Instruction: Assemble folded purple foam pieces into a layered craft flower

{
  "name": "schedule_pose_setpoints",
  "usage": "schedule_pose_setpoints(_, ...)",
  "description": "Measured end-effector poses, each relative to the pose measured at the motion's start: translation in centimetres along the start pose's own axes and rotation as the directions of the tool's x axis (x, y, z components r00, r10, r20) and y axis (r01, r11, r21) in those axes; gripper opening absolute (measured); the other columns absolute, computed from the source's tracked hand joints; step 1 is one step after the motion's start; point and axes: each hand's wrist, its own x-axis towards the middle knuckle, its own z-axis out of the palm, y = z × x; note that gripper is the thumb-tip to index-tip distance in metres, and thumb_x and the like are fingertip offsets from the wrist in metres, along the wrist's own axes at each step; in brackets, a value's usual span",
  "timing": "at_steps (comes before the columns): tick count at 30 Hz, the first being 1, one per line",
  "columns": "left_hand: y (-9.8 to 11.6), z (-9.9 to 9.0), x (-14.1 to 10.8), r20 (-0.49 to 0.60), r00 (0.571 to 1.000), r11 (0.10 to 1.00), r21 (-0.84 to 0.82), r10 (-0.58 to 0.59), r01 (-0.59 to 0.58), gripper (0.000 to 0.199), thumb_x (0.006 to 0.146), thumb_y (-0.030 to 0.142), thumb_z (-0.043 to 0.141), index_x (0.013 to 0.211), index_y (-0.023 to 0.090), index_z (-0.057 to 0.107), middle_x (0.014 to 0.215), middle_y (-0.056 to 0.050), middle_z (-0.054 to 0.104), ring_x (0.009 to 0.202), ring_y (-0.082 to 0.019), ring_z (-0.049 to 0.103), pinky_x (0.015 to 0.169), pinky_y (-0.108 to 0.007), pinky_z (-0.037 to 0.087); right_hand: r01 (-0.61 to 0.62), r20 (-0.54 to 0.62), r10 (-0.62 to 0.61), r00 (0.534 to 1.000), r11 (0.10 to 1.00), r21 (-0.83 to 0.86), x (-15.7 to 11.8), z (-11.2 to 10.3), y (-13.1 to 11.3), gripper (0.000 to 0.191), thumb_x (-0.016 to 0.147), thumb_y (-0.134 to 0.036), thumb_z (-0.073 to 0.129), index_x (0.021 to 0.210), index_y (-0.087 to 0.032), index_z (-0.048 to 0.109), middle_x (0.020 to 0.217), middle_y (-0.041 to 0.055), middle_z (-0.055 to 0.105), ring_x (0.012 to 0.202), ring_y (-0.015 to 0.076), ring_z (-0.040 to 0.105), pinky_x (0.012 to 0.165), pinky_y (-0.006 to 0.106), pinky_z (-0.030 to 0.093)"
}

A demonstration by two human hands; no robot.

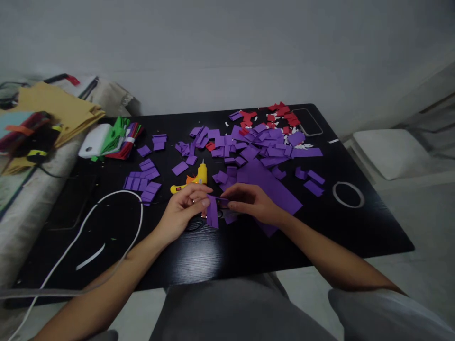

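Note:
Both hands are close together over the front middle of the black table. My left hand (186,206) pinches a folded purple paper piece (212,213) that hangs down from its fingertips. A thin purple edge runs from there to my right hand (250,201), whose thumb and fingers are closed on it; whether it is the same piece I cannot tell. Just behind my left hand lies a yellow glue gun (199,176). Beneath the hands a metallic object with a dark loop, perhaps scissors (227,214), is partly covered. A large purple sheet (272,187) extends behind my right hand.
Many cut purple pieces (266,139) are heaped at the back, with red scraps (284,116) behind. Smaller purple groups (142,182) lie left. A white cable (140,222) loops across the left side. A tape ring (348,194) lies right; bundled coloured paper (119,137) sits back left.

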Motion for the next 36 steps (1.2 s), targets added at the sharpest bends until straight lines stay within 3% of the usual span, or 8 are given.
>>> schedule_pose_setpoints(4, -0.2, -0.3, 0.1, -0.031, 0.999, 0.995, 0.094, 0.019, -0.016, 0.018, 0.092, 0.034, 0.08, 0.093, 0.017, 0.076, 0.069, 0.0, 0.069, 0.062, -0.011, 0.063, 0.065, -0.022, 0.051, -0.076, 0.07, 0.076, 0.995, 0.997, 0.011, -0.3, 0.2, -0.2, 0.028, 0.086, -0.035, 0.085, 0.107, -0.018, 0.075, 0.093, 0.0012, 0.077, 0.084, 0.0134, 0.071, 0.08, 0.026, 0.055)
schedule_pose_setpoints(8, -0.1, -0.3, 0.2, -0.015, 1.0, 0.993, 0.112, -0.016, 0.018, 0.02, 0.094, 0.036, 0.076, 0.089, 0.017, 0.076, 0.069, 0.0, 0.067, 0.062, -0.011, 0.062, 0.064, -0.023, 0.05, -0.118, 0.118, 0.116, 0.986, 0.993, 0.012, -0.5, 0.5, -0.1, 0.023, 0.087, -0.037, 0.084, 0.093, -0.017, 0.074, 0.083, -0.001, 0.071, 0.075, 0.0109, 0.065, 0.074, 0.024, 0.053)
schedule_pose_setpoints(13, 0.3, 0.4, 0.0, -0.014, 1.0, 0.974, 0.228, 0.01, -0.007, 0.019, 0.091, 0.033, 0.077, 0.081, 0.017, 0.073, 0.063, 0.001, 0.066, 0.058, -0.011, 0.06, 0.06, -0.023, 0.048, -0.073, 0.014, 0.072, 0.997, 0.997, 0.023, -0.5, 1.0, 0.4, 0.029, 0.089, -0.044, 0.079, 0.097, -0.017, 0.073, 0.083, -0.0003, 0.07, 0.075, 0.012, 0.065, 0.07, 0.025, 0.055)
schedule_pose_setpoints(16, 0.3, 0.9, -0.3, -0.01, 1.0, 0.945, 0.326, 0.016, -0.012, 0.015, 0.087, 0.029, 0.076, 0.079, 0.017, 0.072, 0.059, 0.002, 0.064, 0.055, -0.011, 0.058, 0.056, -0.022, 0.045, -0.023, -0.066, 0.019, 0.998, 0.998, -0.065, -0.4, 1.2, 0.8, 0.027, 0.089, -0.043, 0.078, 0.093, -0.016, 0.072, 0.078, -0.0011, 0.066, 0.07, 0.0113, 0.061, 0.066, 0.024, 0.053)
schedule_pose_setpoints(25, -0.7, 1.0, -0.4, 0.051, 0.999, 0.866, 0.499, -0.013, -0.014, 0.019, 0.089, 0.033, 0.07, 0.081, 0.016, 0.071, 0.062, 0.002, 0.062, 0.057, -0.011, 0.056, 0.057, -0.023, 0.042, -0.091, -0.064, 0.082, 0.995, 0.985, -0.15, -0.1, 1.6, 1.7, 0.024, 0.081, -0.036, 0.084, 0.083, -0.018, 0.069, 0.069, -0.0034, 0.063, 0.061, 0.0108, 0.058, 0.06, 0.024, 0.049)
schedule_pose_setpoints(36, -1.0, 0.9, -0.5, 0.081, 0.997, 0.858, 0.514, -0.02, -0.025, 0.018, 0.092, 0.033, 0.069, 0.086, 0.016, 0.072, 0.07, 0.0, 0.065, 0.063, -0.011, 0.056, 0.059, -0.022, 0.042, -0.095, -0.093, 0.083, 0.992, 0.988, -0.125, -0.1, 1.5, 1.9, 0.021, 0.082, -0.034, 0.082, 0.083, -0.017, 0.069, 0.07, -0.0028, 0.064, 0.063, 0.0112, 0.059, 0.061, 0.025, 0.051)
